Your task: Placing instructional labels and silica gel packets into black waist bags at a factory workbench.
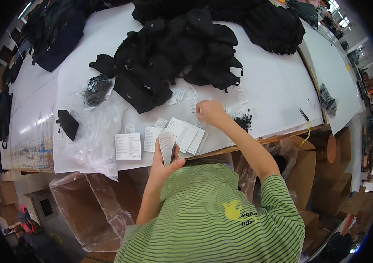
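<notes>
My left hand [158, 169] is closed around a small bundle of white printed cards [167, 146], held upright at the table's near edge. Over the tabletop, my right hand [212, 112] has its fingers pressed together among small white labels [192, 101]. What its fingertips hold, if anything, is hidden. Between my hands, several more white cards [180, 133] lie fanned out and overlapping. A separate white card stack [128, 147] sits to the left. Just right of my right hand is a small heap of short black cords or fasteners [242, 122].
Black fabric pouches [142, 90] are piled beyond my hands, with more black bags behind. Clear plastic bags [103, 136] and one small black pouch [68, 124] lie left. A black cutter-like tool [304, 115] rests near the right edge. Cardboard boxes [75, 210] stand below the table.
</notes>
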A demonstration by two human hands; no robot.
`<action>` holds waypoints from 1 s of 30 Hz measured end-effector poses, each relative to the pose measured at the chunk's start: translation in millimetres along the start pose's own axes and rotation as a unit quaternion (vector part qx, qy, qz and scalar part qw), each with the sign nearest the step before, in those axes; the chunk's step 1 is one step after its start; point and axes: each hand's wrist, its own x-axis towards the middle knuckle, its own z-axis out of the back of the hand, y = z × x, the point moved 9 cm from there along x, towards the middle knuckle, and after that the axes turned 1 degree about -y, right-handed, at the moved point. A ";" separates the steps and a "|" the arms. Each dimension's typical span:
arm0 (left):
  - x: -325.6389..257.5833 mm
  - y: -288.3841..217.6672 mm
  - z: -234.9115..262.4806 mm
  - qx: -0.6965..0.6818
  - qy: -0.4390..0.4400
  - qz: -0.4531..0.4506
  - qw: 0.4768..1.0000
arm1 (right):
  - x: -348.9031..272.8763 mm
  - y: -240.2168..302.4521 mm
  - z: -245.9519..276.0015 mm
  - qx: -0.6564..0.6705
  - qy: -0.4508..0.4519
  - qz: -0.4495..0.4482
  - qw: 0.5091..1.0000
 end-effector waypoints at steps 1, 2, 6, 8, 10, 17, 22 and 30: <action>1.5 -2.0 -1.0 0.006 -0.023 0.001 1.000 | -1.6 7.3 13.3 0.074 -0.001 0.000 0.997; 3.1 -3.5 -0.7 0.011 -0.046 0.004 0.999 | -4.0 15.0 26.7 0.149 0.000 0.000 0.989; 7.2 6.2 -14.6 -0.054 -0.058 0.060 0.995 | -37.2 31.7 71.1 0.392 -0.010 -0.126 0.911; 9.6 -0.3 -18.7 0.068 -0.086 -0.015 0.994 | -59.9 56.1 76.5 0.703 0.009 -0.178 0.689; 11.0 0.8 -22.9 0.091 -0.092 -0.041 0.991 | -78.2 65.7 78.3 0.707 0.001 -0.164 0.688; -0.3 -7.8 -31.3 0.194 -0.131 -0.110 0.966 | -106.9 67.1 98.7 0.518 -0.086 -0.146 0.839; -6.4 -20.8 -43.5 0.241 -0.137 -0.124 0.953 | -112.3 67.4 105.6 0.472 -0.129 -0.151 0.859; -11.1 -30.5 -54.8 0.319 -0.119 -0.200 0.919 | -115.8 66.2 105.0 0.427 -0.147 -0.146 0.880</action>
